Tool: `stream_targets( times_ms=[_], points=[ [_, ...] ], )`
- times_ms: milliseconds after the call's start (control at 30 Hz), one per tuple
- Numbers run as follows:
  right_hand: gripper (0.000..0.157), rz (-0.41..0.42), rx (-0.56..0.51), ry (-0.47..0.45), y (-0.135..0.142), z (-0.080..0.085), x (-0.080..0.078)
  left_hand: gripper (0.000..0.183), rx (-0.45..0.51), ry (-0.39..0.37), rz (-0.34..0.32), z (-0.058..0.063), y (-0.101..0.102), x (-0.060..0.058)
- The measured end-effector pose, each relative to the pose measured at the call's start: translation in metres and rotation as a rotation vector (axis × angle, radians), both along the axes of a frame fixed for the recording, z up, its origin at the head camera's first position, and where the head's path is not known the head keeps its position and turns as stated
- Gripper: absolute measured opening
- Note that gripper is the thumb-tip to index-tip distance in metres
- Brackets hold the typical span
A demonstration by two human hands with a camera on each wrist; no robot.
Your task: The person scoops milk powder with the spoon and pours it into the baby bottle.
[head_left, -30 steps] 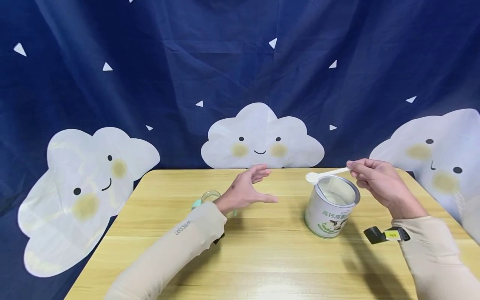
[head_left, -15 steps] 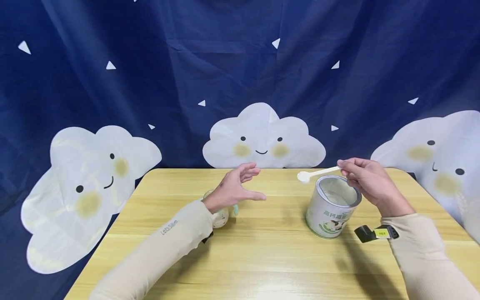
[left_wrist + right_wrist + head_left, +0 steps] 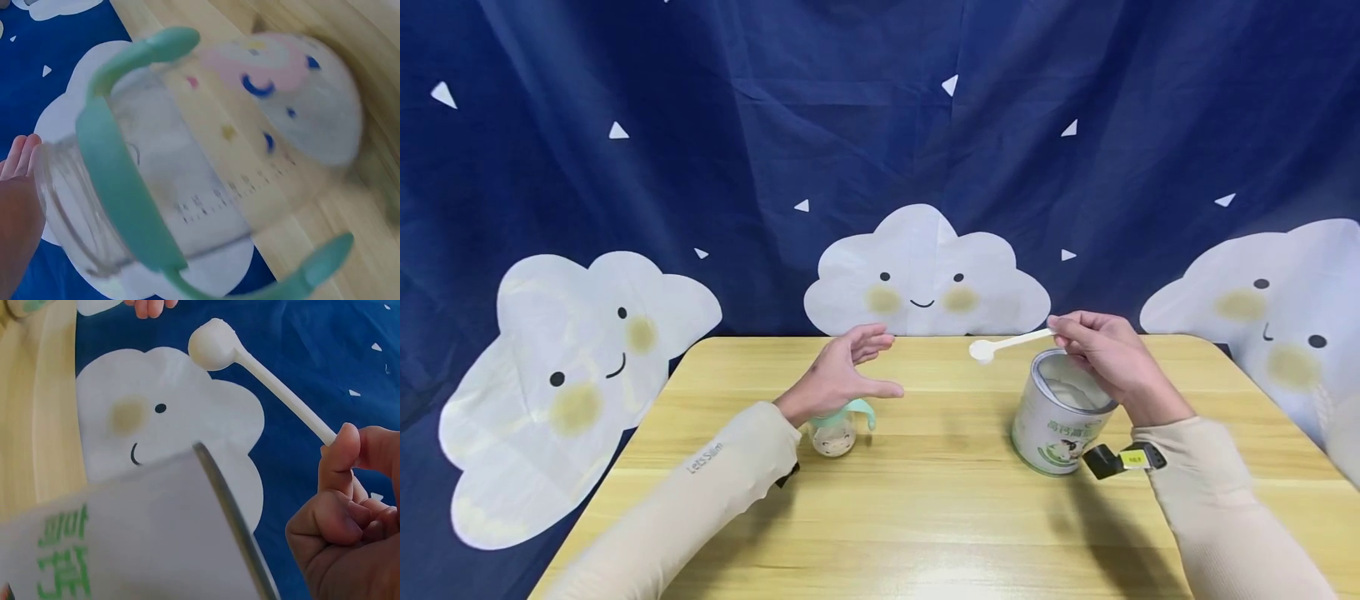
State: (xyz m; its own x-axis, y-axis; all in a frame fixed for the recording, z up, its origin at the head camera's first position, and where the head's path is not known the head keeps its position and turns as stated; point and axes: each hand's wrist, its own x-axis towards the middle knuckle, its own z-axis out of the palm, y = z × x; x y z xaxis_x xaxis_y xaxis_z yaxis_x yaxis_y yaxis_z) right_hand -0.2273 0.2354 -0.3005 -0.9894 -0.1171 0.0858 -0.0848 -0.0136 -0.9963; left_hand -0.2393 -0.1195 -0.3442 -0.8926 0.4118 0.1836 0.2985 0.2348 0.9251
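My right hand [image 3: 1108, 358] pinches the handle end of a white measuring scoop [image 3: 1013, 341]. White powder fills the scoop's bowl, which points left, higher than the table. Below that hand stands an uncapped milk powder tin [image 3: 1056, 429] with powder inside. My left hand [image 3: 838, 375] hovers with fingers extended and thumb apart, holding nothing. Under its wrist, a clear baby bottle [image 3: 833, 437] with mint-green handles stands upright. The left wrist view shows the bottle [image 3: 206, 137] without a cap, its wall printed with a scale. Its mouth is hidden by the hand in the head view.
The wooden table [image 3: 925, 517] ends at the back against a dark blue curtain [image 3: 880, 108] with smiling white clouds. A black wrist camera [image 3: 1105, 461] sits on my right wrist, near the tin's side.
My right hand has carried the powder-filled scoop left, from over the tin's rim to beyond it. My left hand has moved left too, uncovering more of the bottle. The tin stays put.
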Motion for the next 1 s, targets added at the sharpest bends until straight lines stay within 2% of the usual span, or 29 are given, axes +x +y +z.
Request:
stream_targets(
  times_ms=[267, 633, 1000],
  points=[
    [0.023, 0.022, -0.066, -0.023, -0.019, 0.000, -0.003, 0.089, -0.054, 0.012, 0.027, 0.001, -0.020, 0.002],
    [0.022, 0.039, -0.060, -0.051, -0.043, -0.004, -0.007, 0.088, -0.095, 0.025, 0.045, -0.005, -0.050, 0.007],
    [0.021, 0.043, -0.027, -0.043, -0.072, -0.009, -0.013, 0.088, -0.110, 0.015, 0.071, -0.017, -0.069, 0.012]
  ],
)
